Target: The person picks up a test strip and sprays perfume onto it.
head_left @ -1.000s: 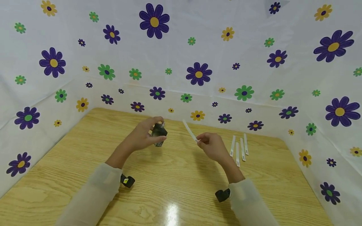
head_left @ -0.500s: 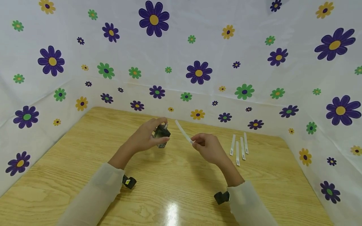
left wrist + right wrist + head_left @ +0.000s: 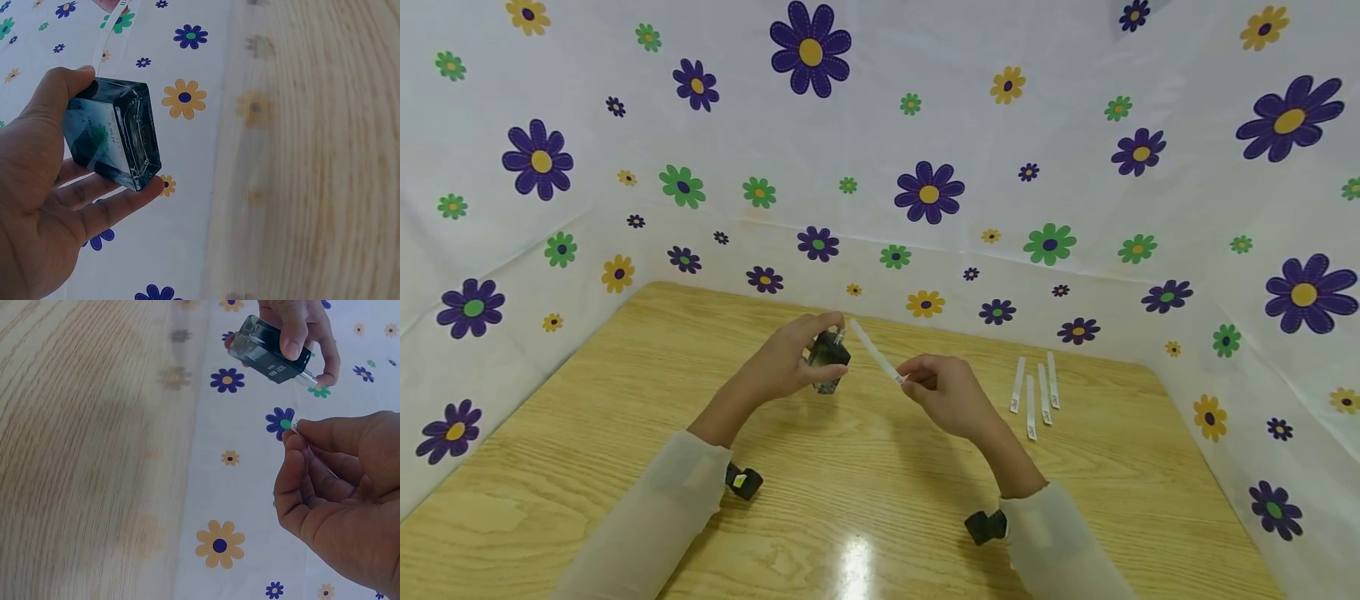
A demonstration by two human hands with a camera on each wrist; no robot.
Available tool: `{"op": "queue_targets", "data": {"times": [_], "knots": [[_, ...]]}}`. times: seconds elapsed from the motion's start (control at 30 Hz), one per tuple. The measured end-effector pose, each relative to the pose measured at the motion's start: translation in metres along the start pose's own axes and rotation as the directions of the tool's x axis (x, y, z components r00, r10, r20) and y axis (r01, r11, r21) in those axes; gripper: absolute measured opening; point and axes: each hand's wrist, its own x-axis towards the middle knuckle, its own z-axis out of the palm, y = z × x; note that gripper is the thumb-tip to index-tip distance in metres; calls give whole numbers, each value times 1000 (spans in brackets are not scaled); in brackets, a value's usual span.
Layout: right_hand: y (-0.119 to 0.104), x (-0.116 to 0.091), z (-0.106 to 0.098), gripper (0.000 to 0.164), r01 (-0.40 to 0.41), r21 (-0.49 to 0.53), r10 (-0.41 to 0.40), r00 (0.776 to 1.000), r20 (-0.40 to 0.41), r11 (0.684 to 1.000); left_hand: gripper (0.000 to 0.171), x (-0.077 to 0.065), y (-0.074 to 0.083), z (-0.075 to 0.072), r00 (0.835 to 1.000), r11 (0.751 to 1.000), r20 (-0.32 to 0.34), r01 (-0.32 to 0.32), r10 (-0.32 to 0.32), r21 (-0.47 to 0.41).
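My left hand (image 3: 786, 360) grips a dark glass perfume bottle (image 3: 827, 358), tilted and raised over the table, with a finger on the spray nozzle (image 3: 306, 377). In the left wrist view the bottle (image 3: 112, 131) shows its thick clear base. Between thumb and fingertips my right hand (image 3: 946, 390) pinches the printed end of a white paper test strip (image 3: 876, 352). The strip slants up to the left, its far end close beside the bottle's nozzle. In the right wrist view only the strip's pinched tip shows clearly.
Several more white paper strips (image 3: 1031, 407) lie on the wooden table (image 3: 850, 467) to the right of my right hand. A flower-printed white cloth (image 3: 850, 150) walls the back and both sides of the table.
My right hand has moved left, bringing the strip's far end up beside the bottle. The left hand and bottle have shifted slightly to the right.
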Motion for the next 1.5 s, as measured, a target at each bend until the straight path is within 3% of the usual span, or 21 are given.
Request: {"op": "queue_targets", "data": {"times": [0.57, 0.9, 1.33, 1.5], "knots": [[-1, 0, 4, 16, -12, 18, 12, 1000, 23, 1000, 61, -2, -2, 2, 1000, 1000, -16, 8, -8, -12], [-1, -1, 4, 16, 6, 29, -6, 1000, 25, 1000, 54, -2, -2, 0, 1000, 1000, -6, 8, -8, -9], [1, 0, 3, 17, -5, 31, 4, 1000, 18, 1000, 53, 1, 0, -2, 1000, 998, 4, 26, -26, -60], [0, 0, 2, 16, -3, 31, 2, 1000, 18, 1000, 54, 0, -1, -1, 1000, 999, 6, 18, -18, -36]]}}
